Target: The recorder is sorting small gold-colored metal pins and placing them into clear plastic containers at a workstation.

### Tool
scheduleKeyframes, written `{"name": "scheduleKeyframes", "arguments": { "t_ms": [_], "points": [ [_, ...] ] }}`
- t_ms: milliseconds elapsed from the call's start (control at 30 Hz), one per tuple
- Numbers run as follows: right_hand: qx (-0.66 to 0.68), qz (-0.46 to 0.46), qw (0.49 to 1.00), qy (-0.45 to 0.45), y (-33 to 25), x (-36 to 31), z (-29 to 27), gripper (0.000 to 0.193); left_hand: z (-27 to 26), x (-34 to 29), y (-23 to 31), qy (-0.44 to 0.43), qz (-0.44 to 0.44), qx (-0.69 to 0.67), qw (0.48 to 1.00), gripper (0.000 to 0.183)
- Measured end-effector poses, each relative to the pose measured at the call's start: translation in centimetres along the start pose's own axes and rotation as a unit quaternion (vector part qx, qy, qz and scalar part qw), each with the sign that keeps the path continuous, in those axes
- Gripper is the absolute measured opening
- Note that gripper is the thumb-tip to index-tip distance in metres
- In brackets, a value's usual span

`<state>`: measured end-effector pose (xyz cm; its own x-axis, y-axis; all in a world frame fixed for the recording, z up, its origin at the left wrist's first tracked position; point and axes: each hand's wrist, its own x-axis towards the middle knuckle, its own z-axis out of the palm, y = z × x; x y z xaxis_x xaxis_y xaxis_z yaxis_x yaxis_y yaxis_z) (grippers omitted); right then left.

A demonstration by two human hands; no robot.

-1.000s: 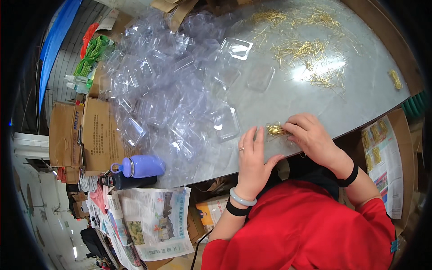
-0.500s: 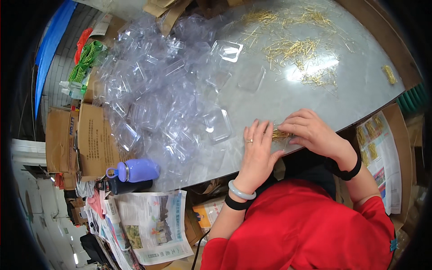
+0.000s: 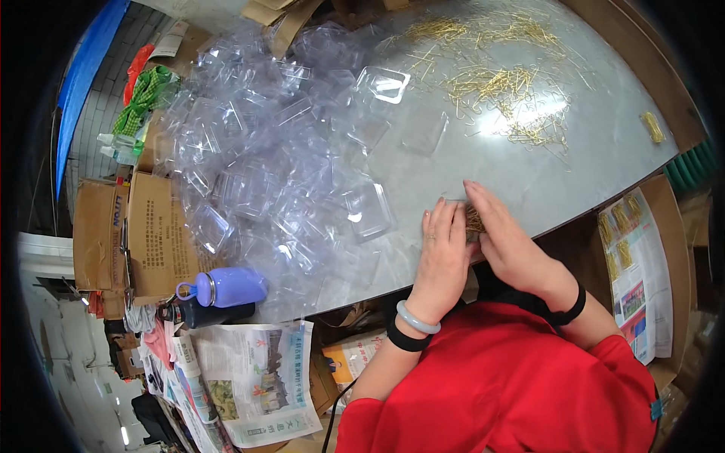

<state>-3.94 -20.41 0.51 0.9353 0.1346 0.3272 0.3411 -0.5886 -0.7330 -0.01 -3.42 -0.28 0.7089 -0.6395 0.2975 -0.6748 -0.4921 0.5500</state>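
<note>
At the table's near edge, a small bundle of gold wire hooks sits between my two hands, partly hidden by them. My left hand lies along the bundle's left side, fingers stretched and together. From the other side my right hand presses in, its palm facing the left hand and its fingers straight. Farther off on the grey table is a loose, tangled heap of gold hooks. One tied bundle of hooks rests by the table's right edge.
Clear plastic blister shells pile up over the table's left part. A purple bottle lies at the near left edge. An open cardboard box on the right has newspaper and several hook bundles in it. More newspaper lies lower left.
My right hand has gone from curved fingers over the hooks to a straight, flat hand against their right side. The left hand has shifted slightly right, and the hands are closer together.
</note>
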Motion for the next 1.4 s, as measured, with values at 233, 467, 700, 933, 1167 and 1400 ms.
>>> {"name": "scheduleKeyframes", "arguments": {
  "t_ms": [233,467,700,933,1167,1400],
  "points": [
    [-0.067,-0.068,0.992,-0.078,1.1,1.3,-2.6,0.073,-0.1,-0.3,-0.7,0.036,0.017,-0.012,0.999,0.061],
    [-0.101,-0.09,0.988,-0.074,1.1,0.5,-1.9,0.056,-0.7,-0.4,-0.3,0.013,-0.02,-0.099,0.995,0.072],
    [-0.14,-0.097,0.985,-0.018,0.5,-0.6,0.1,0.049,0.4,-0.3,0.5,0.029,-0.02,-0.096,0.995,0.077],
    [-0.169,-0.152,0.973,-0.033,1.2,0.6,-1.4,0.043,0.7,-0.3,0.0,0.008,-0.007,-0.089,0.996,0.077],
    [-0.141,-0.134,0.981,-0.019,3.3,0.4,-2.8,0.033,-6.3,4.1,0.5,-0.014,-0.016,0.051,0.998,0.058],
    [-0.119,-0.132,0.984,0.014,3.5,0.3,-2.9,0.032,-5.7,14.9,-2.8,-0.113,-0.158,0.18,0.964,0.064]
  ]
}}
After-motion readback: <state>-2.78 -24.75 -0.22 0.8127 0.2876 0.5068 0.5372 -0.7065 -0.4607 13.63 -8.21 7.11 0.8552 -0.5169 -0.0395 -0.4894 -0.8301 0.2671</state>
